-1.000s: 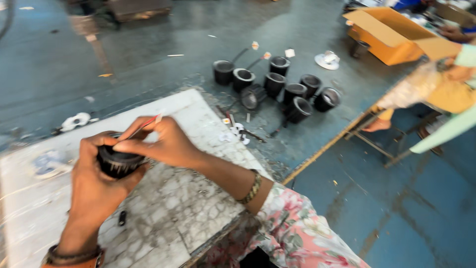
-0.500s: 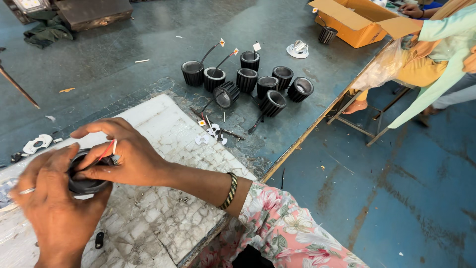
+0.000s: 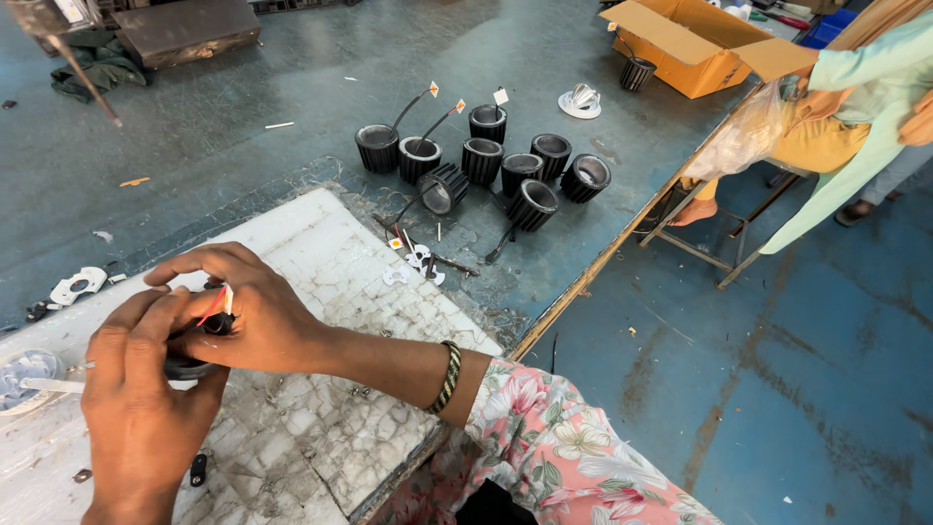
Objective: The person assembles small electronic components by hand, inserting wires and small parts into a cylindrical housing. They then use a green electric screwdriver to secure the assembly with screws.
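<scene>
My left hand [image 3: 141, 399] grips a black ribbed cylindrical housing [image 3: 187, 362] over a cracked white board [image 3: 321, 292] on the bench. My right hand [image 3: 248, 306] reaches across from the right and pinches a red and white wire [image 3: 216, 301] at the top of that housing. Most of the housing is hidden by my fingers. A beaded bracelet sits on my right wrist, below a floral sleeve.
Several more black ribbed housings [image 3: 483, 160], some with wires, stand farther back on the bench. Small white parts [image 3: 413, 262] lie near them. An open cardboard box [image 3: 695, 44] sits at the far right corner. A seated person [image 3: 846, 107] is at the right. A clear dish [image 3: 24, 374] is at the left edge.
The view has tilted down and drifted. My right hand has shifted from the side of the housing to its top, now pinching the wire. The left hand keeps its grip.
</scene>
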